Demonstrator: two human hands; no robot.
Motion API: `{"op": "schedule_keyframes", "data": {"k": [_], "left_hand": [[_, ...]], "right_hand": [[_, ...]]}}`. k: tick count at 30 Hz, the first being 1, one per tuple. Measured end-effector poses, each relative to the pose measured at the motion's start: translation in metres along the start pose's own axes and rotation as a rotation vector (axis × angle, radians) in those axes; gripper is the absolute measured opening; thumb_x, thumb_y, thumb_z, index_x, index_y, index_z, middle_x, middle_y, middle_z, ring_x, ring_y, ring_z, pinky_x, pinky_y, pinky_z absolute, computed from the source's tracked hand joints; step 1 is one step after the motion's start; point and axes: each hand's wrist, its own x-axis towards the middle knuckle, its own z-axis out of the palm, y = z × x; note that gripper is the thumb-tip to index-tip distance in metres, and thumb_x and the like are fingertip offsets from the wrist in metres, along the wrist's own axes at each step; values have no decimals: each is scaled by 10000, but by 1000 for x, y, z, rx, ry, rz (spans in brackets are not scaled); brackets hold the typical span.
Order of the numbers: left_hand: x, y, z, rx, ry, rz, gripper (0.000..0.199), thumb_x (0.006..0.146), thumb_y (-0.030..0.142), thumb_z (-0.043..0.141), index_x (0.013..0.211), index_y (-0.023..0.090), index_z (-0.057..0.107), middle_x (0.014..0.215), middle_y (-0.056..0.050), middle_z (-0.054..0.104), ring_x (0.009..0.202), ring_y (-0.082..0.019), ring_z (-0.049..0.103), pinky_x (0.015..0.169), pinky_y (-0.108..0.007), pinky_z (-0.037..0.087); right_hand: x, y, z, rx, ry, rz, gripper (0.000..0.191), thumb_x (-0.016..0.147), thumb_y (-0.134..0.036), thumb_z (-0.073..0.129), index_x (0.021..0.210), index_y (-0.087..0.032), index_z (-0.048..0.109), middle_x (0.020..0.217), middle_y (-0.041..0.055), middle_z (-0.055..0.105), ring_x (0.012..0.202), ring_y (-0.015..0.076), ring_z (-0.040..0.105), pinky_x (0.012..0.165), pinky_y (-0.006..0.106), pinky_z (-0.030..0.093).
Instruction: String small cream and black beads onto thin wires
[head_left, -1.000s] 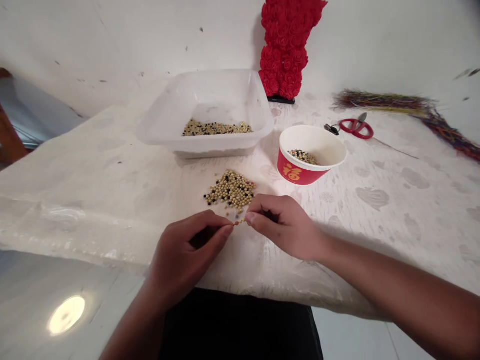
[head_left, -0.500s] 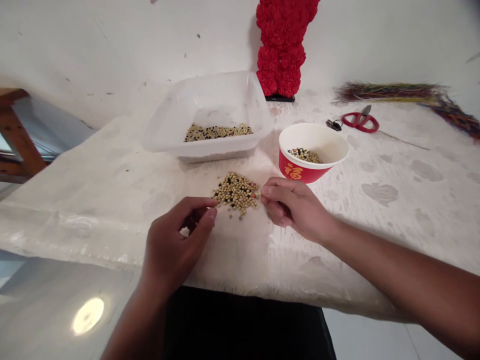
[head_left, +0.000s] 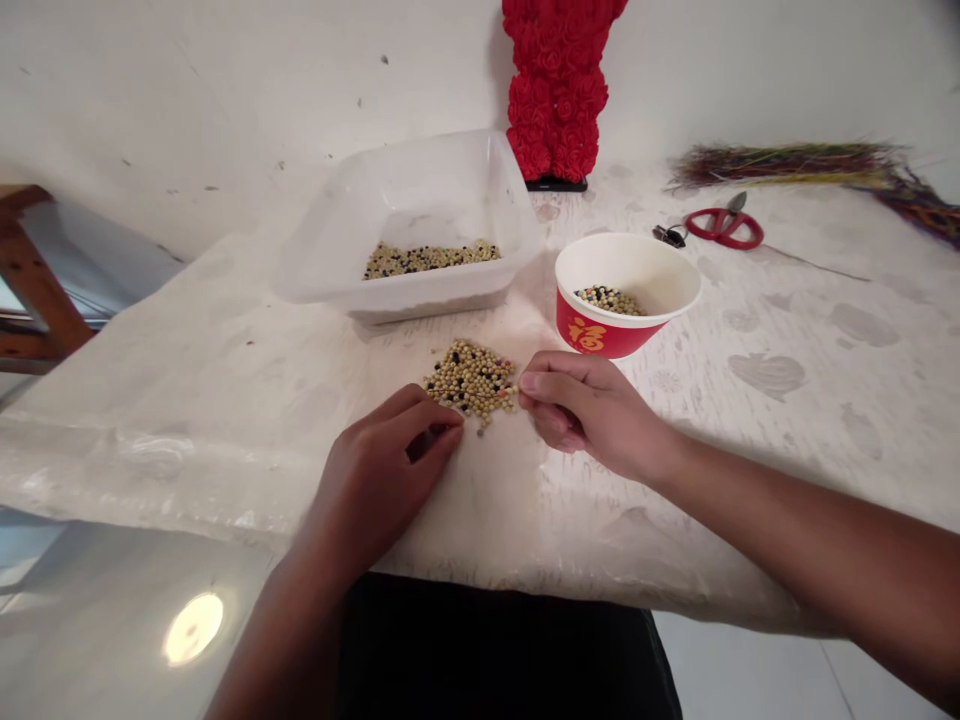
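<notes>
A loose pile of small beads point(head_left: 469, 378), mostly tan with some black and a few coloured ones, lies on the covered table between my hands. At its front left edge, my left hand point(head_left: 390, 450) has thumb and forefinger pinched together; whatever is between the tips is too small to make out. My right hand point(head_left: 592, 405) is closed at the pile's right side, its thumb pressed on the forefinger, with a pale bead showing at the fingertips. Just behind that hand stands a red and white paper bowl point(head_left: 630, 290) with more beads inside.
A white plastic tub point(head_left: 420, 295) holding beads stands behind the pile. Red-handled scissors point(head_left: 725, 226), a black clip point(head_left: 669, 236) and a bundle of coloured wires point(head_left: 787, 165) lie at the back right. A red rose figure point(head_left: 556, 100) stands against the wall.
My left hand has moved right to the pile's front edge, and its thumb and forefinger have closed together. The right hand stays in nearly the same place. The view has shifted slightly.
</notes>
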Motion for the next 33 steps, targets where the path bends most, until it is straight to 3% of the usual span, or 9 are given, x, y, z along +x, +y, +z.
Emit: {"op": "schedule_keyframes", "data": {"k": [2, 5, 8, 12, 22, 33], "left_hand": [[-1, 1, -1, -90, 44, -15, 109, 904, 269, 626, 900, 260, 735, 959, 27, 683, 718, -96, 602, 655, -243, 461], [-2, 2, -3, -249, 145, -144, 78, 850, 305, 696, 875, 256, 753, 910, 11, 737, 742, -123, 653, 604, -228, 486], [-4, 3, -5, -422, 194, -280, 74, 799, 289, 742, 856, 242, 745, 817, 9, 755, 745, -142, 696, 656, -231, 556], [-4, 3, -8, -585, 236, -306, 70, 753, 209, 762, 809, 211, 720, 833, -4, 752, 809, -161, 723, 785, -269, 601], [-4, 2, -8, -685, 289, -354, 98, 746, 134, 759, 782, 223, 740, 838, 18, 745, 789, -112, 704, 796, -206, 583], [-5, 1, -7, -685, 286, -366, 83, 736, 155, 764, 778, 222, 740, 817, 4, 744, 778, -134, 708, 748, -233, 593]], "right_hand": [[0, 1, 0, 3, -11, 2, 224, 920, -280, 621, 733, -158, 616, 486, -79, 416, 401, 45, 342, 402, 201, 258], [-1, 1, 0, -11, -29, 2, 224, 925, -296, 628, 748, -160, 618, 491, -83, 419, 408, 45, 345, 405, 198, 254], [-4, 0, 1, -109, -59, -2, 232, 939, -311, 617, 761, -162, 619, 492, -81, 433, 416, 48, 360, 409, 199, 253], [-6, -1, 2, -260, -62, 3, 246, 953, -319, 600, 762, -166, 622, 496, -76, 440, 426, 51, 368, 414, 208, 248], [-6, 1, 3, -292, 7, 28, 239, 941, -338, 603, 748, -200, 628, 501, -65, 432, 428, 66, 366, 407, 227, 247], [-6, 1, 3, -315, 36, 27, 245, 932, -340, 607, 727, -206, 611, 500, -57, 438, 426, 73, 367, 400, 231, 241]]}}
